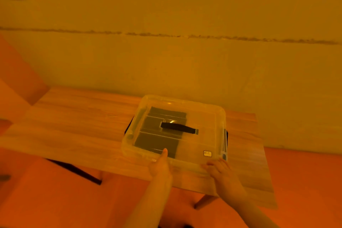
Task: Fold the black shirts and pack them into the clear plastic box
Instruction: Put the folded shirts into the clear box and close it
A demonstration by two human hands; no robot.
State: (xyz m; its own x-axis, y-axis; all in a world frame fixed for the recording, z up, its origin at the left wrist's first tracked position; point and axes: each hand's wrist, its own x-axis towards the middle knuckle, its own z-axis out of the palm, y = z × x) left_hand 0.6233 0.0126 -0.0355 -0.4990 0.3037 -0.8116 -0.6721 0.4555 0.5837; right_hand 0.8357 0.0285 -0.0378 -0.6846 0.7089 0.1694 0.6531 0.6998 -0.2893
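Both hands at the lidded box's [209,122] near edge on the table [77,116], folded black shirts [157,139] just beyond left hand [160,165] thumb, right hand [221,169] fingers curled on the rim, box's long axis crossways.

The box [201,139] sits on the table's [77,116] right half, shirts [157,140] inside at its left.

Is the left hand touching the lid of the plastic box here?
Touching. The head view shows the left hand at the near edge of the box, its thumb lying flat on the lid with no gap visible.
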